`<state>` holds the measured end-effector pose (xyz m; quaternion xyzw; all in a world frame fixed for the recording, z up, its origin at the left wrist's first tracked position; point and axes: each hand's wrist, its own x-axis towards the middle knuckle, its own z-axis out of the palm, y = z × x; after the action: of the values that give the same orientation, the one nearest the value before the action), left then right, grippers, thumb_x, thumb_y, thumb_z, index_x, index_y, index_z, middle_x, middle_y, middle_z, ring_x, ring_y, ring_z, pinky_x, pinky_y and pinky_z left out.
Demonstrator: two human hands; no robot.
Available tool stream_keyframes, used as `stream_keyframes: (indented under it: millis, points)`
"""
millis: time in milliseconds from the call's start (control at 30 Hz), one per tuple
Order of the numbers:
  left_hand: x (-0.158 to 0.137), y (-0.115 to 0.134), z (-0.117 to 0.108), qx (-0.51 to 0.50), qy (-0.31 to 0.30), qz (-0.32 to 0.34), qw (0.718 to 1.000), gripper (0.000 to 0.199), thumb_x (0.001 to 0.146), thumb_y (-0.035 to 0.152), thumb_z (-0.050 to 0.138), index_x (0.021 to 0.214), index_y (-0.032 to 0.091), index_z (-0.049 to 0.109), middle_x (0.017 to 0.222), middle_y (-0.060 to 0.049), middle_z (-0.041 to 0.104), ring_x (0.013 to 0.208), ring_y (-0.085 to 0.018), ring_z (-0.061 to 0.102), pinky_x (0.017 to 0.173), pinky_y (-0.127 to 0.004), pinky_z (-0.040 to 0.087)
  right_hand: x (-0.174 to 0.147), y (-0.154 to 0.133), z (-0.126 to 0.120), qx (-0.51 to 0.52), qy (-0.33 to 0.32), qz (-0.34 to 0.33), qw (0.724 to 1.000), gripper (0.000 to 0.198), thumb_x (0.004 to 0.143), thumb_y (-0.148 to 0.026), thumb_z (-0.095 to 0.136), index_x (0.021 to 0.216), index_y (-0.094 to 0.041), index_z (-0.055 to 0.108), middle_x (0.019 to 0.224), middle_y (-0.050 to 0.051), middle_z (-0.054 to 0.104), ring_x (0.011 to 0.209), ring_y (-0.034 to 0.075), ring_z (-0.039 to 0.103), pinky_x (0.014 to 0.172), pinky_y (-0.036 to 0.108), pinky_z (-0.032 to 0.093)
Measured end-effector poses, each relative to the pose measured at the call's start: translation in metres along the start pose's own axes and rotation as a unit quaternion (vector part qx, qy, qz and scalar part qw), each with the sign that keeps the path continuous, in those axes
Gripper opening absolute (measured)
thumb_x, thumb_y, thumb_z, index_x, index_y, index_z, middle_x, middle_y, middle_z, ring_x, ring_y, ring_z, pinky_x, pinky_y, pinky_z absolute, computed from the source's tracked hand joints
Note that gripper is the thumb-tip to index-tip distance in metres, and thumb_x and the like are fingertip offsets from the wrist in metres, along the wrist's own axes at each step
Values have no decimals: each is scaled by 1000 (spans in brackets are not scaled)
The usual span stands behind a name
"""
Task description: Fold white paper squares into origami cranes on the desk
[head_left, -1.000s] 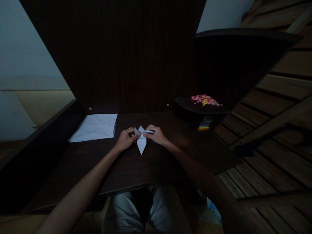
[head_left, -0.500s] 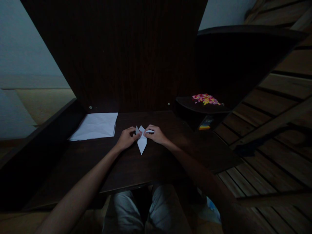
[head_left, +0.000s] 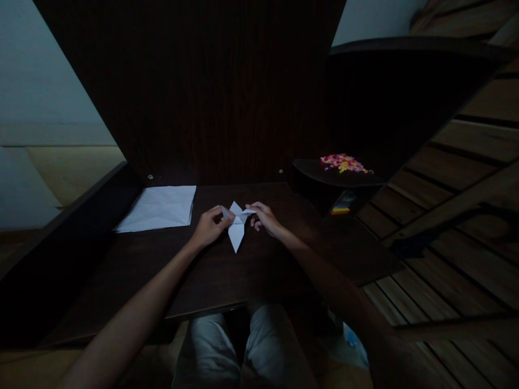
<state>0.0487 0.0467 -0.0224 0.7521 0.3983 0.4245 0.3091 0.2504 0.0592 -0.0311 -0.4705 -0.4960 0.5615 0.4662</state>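
A white folded paper (head_left: 236,236) with several pointed flaps lies on the dark wooden desk (head_left: 203,286), one long point aimed toward me. My left hand (head_left: 211,224) pinches the flap on its left side between thumb and fingers. On the other side, my right hand (head_left: 263,219) grips the narrow right flap near its tip, with the lower fingers curled beneath. Fingers partly cover both side flaps. The far point and the near point show uncovered.
A stack of white paper sheets (head_left: 160,207) lies at the desk's left, beside a raised side panel (head_left: 77,221). A small corner shelf (head_left: 312,170) at the right bears a pile of pink, red and yellow bits (head_left: 344,162). A dark panel (head_left: 194,97) rises behind.
My right hand has shifted from the paper's middle outward to its right flap, which is now lifted. My left hand keeps its pinch on the left flap, which leans differently.
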Motion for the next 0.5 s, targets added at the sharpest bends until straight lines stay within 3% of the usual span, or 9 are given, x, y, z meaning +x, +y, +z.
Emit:
stream_keyframes:
  millis: [167,500]
  points:
    - [0,7,-2,-6,4,28,1000,20,83,35,59,84,17,67,89,-5,63,82,-19,59,73,-30,47,-3,1,6,20,-80,39,996,16,74,-29,65,81,-17,60,59,-2,57,42,9,52,31,16,33]
    - [-5,12,-2,8,-9,32,999,19,78,34,66,86,18,70,96,-7,62,77,-16,58,61,-26,45,-2,4,7,63,-92,3,994,25,64,-34,74,71,-16,57,56,-3,59,44,9,53,38,18,41]
